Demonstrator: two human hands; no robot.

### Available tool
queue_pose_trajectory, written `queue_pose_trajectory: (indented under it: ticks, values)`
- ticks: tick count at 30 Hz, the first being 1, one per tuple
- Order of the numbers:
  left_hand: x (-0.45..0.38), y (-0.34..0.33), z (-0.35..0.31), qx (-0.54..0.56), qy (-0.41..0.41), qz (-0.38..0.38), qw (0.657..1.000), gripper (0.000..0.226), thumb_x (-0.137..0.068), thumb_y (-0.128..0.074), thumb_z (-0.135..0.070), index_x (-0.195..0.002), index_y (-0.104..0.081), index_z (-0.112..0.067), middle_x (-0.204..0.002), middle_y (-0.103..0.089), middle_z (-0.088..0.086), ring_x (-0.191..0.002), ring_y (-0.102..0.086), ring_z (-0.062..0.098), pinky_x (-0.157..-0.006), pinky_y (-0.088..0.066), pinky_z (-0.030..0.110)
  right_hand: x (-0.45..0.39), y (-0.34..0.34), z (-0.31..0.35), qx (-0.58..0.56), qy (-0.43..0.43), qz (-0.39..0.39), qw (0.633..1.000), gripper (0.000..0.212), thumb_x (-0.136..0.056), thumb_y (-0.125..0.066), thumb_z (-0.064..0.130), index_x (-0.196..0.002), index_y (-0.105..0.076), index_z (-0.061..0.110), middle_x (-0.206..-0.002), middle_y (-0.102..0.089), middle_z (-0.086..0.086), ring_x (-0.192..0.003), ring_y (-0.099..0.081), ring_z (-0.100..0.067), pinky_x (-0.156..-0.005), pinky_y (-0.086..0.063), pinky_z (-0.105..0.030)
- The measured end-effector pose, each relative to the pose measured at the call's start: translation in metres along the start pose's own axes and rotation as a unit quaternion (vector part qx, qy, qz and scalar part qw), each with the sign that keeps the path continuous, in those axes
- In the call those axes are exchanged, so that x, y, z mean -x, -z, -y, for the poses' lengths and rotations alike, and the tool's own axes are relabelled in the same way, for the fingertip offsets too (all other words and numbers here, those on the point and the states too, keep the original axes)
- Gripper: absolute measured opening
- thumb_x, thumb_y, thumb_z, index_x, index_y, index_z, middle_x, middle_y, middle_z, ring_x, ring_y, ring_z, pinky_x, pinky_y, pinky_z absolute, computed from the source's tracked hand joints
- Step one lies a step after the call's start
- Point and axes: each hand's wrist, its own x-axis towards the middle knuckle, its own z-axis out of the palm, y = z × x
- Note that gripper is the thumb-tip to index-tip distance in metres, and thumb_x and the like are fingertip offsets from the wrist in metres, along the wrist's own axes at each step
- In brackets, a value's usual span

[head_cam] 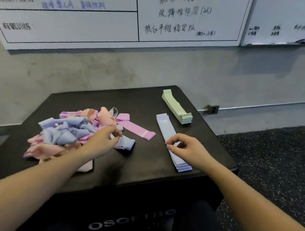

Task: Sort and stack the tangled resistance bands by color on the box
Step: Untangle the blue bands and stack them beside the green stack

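Tangled bands [66, 133] heaped at the box's [138, 171] left edge; two sorted stacks, blue [171, 141] and green [176, 107], toward its right edge. Left hand [102, 140] pinches one blue band [124, 144]; right hand [187, 150] fingers curl loosely over the blue stack.

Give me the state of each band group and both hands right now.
green stack: neatly stacked, far right of box.
blue stack: flat, stacked; right hand over its middle, fingers curled.
tangled pile: unsorted pink, purple, blue.
purple band: flat, trailing from pile.
left hand: pinching a blue band at pile's edge.
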Motion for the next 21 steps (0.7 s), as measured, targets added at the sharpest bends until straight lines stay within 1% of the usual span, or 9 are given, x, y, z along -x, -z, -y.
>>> queue_pose_trajectory:
  ticks: [2,5,7,9,13,15,17,19,21]
  values:
    - [0.013,0.007,0.01,-0.008,0.015,-0.007,1.0,0.015,-0.094,-0.061,-0.012,-0.092,-0.067,-0.026,-0.092,-0.068,-0.011,-0.086,-0.064,0.012,-0.07,-0.042,0.014,-0.002,-0.009,0.011,0.009,0.0,0.007,1.0,0.014,-0.092,-0.07,0.017,-0.088,-0.072,0.03,-0.083,-0.068,0.017,-0.063,-0.052,-0.004,-0.066,-0.044,-0.012]
    - [0.033,0.018,0.026,-0.023,0.026,-0.021,0.999,0.013,-0.095,-0.062,-0.015,-0.098,-0.071,-0.024,-0.097,-0.07,-0.013,-0.089,-0.063,0.008,-0.074,-0.041,0.02,-0.007,-0.024,0.023,0.02,0.008,0.024,0.999,0.008,-0.091,-0.071,0.016,-0.094,-0.074,0.023,-0.087,-0.069,0.009,-0.064,-0.051,0.0,-0.069,-0.044,-0.012]
    - [0.041,0.024,0.039,-0.026,0.023,-0.036,0.999,0.013,-0.094,-0.064,-0.013,-0.098,-0.072,-0.023,-0.1,-0.07,-0.015,-0.091,-0.062,0.007,-0.079,-0.039,0.021,-0.011,-0.036,0.027,0.029,0.013,0.037,0.999,0.008,-0.091,-0.071,0.015,-0.095,-0.075,0.022,-0.083,-0.067,0.013,-0.066,-0.053,0.002,-0.072,-0.045,-0.013]
    - [0.048,0.028,0.052,-0.042,0.01,-0.039,0.998,0.014,-0.092,-0.065,-0.01,-0.093,-0.072,-0.023,-0.099,-0.067,-0.017,-0.093,-0.062,0.009,-0.08,-0.04,0.023,-0.017,-0.048,0.03,0.036,0.014,0.047,0.998,0.011,-0.091,-0.071,0.017,-0.092,-0.074,0.027,-0.082,-0.068,0.017,-0.07,-0.057,0.002,-0.075,-0.047,-0.015]
    - [0.056,0.042,0.077,-0.098,-0.014,-0.052,0.994,0.02,-0.087,-0.065,-0.014,-0.085,-0.066,-0.034,-0.091,-0.068,-0.014,-0.095,-0.064,0.018,-0.085,-0.049,0.038,-0.029,-0.076,0.037,0.041,0.025,0.068,0.997,0.018,-0.092,-0.071,0.017,-0.087,-0.072,0.035,-0.086,-0.069,0.019,-0.074,-0.058,0.003,-0.076,-0.047,-0.012]
    - [0.054,0.048,0.086,-0.135,-0.035,-0.093,0.986,0.011,-0.084,-0.063,-0.021,-0.085,-0.069,-0.031,-0.092,-0.068,-0.01,-0.097,-0.063,0.022,-0.084,-0.045,0.039,-0.038,-0.091,0.041,0.044,0.035,0.085,0.995,0.017,-0.092,-0.07,0.016,-0.089,-0.072,0.033,-0.095,-0.072,0.014,-0.08,-0.062,-0.001,-0.08,-0.048,-0.015]
    - [0.051,0.055,0.094,-0.151,-0.031,-0.133,0.979,0.009,-0.085,-0.068,-0.019,-0.089,-0.072,-0.026,-0.103,-0.069,-0.006,-0.106,-0.059,0.023,-0.089,-0.039,0.042,-0.047,-0.106,0.044,0.043,0.04,0.101,0.993,0.018,-0.092,-0.069,0.016,-0.09,-0.071,0.034,-0.099,-0.072,0.012,-0.084,-0.063,-0.004,-0.081,-0.048,-0.015]
    - [0.049,0.061,0.103,-0.159,-0.04,-0.171,0.971,0.017,-0.082,-0.075,-0.01,-0.093,-0.073,-0.023,-0.115,-0.066,-0.002,-0.113,-0.057,0.026,-0.094,-0.039,0.047,-0.055,-0.122,0.049,0.036,0.045,0.111,0.992,0.019,-0.093,-0.068,0.016,-0.091,-0.07,0.034,-0.098,-0.07,0.014,-0.076,-0.06,0.002,-0.077,-0.045,-0.011]
    - [0.048,0.067,0.113,-0.144,-0.054,-0.212,0.965,0.024,-0.079,-0.077,-0.002,-0.097,-0.074,-0.018,-0.121,-0.062,0.006,-0.114,-0.057,0.032,-0.096,-0.041,0.049,-0.065,-0.138,0.052,0.036,0.05,0.119,0.991,0.016,-0.093,-0.066,0.017,-0.094,-0.071,0.032,-0.097,-0.069,0.013,-0.07,-0.057,0.004,-0.075,-0.046,-0.012]
